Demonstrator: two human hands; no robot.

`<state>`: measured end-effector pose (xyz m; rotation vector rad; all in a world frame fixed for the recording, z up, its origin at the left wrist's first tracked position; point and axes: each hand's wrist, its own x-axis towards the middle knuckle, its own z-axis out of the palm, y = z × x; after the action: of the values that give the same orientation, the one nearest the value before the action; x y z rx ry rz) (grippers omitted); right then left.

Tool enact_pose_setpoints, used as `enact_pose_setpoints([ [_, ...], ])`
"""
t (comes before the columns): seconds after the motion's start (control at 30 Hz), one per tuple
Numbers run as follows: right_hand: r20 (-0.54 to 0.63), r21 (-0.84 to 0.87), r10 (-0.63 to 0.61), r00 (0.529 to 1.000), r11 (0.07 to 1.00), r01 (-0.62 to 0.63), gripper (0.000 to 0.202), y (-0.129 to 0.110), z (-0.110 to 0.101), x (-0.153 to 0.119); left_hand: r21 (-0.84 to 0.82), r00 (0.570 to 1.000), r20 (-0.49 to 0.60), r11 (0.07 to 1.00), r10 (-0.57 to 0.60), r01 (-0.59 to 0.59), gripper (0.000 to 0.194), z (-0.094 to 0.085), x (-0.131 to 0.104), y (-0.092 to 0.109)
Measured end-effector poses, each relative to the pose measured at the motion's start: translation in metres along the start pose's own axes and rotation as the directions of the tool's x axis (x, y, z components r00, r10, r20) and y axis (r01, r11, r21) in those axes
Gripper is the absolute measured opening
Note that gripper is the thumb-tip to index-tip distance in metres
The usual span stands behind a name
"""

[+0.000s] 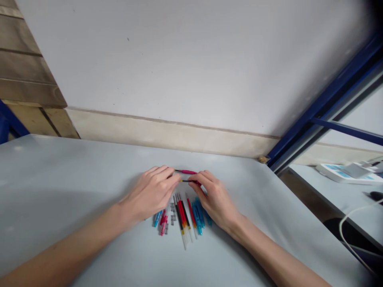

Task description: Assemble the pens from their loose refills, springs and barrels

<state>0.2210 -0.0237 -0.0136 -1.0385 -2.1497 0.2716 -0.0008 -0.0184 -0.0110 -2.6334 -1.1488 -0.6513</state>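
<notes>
Between the two hands runs a thin dark pen refill (pixel 184 181), level above the table. My left hand (pixel 157 187) is closed, its fingertips pinching the refill's yellowish end. My right hand (pixel 215 195) is closed on a red pen barrel (pixel 196 183) around the refill's other end; most of that barrel is hidden by fingers. Just beyond the fingertips lies a red pen (pixel 187 172), its left end behind my left hand. Below the hands are several black and red refills (pixel 183 213), blue pen barrels (pixel 198 215), clear small parts (pixel 172 217), and pink and blue caps (pixel 163 223).
The grey table (pixel 98 171) meets a pale wall (pixel 179 71) at the back. A blue metal frame (pixel 323 95) rises at the right. Past it, a second surface carries a white device (pixel 344 173) and a white cable (pixel 344 223). Wooden boards (pixel 26 67) stand at the left.
</notes>
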Motion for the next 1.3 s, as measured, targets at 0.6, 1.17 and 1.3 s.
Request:
enact_pose_setpoints([
  [0.6,-0.054,0.099,0.145,0.988,0.985,-0.140,0.017,0.019,-0.010,0.003,-0.019,0.973,-0.064,0.975,-0.221,0.220,0.028,-0.002,0.000,-0.034],
  [1.17,0.233,0.112,0.001,0.972,0.993,-0.028,0.034,-0.018,-0.002,-0.007,-0.039,0.927,-0.004,0.926,-0.375,0.375,0.025,-0.001,0.001,-0.036],
  [1.3,0.266,0.130,-0.041,0.963,0.991,0.006,0.023,-0.015,-0.001,-0.007,-0.034,0.923,0.011,0.922,-0.385,0.386,0.025,-0.003,0.002,-0.035],
])
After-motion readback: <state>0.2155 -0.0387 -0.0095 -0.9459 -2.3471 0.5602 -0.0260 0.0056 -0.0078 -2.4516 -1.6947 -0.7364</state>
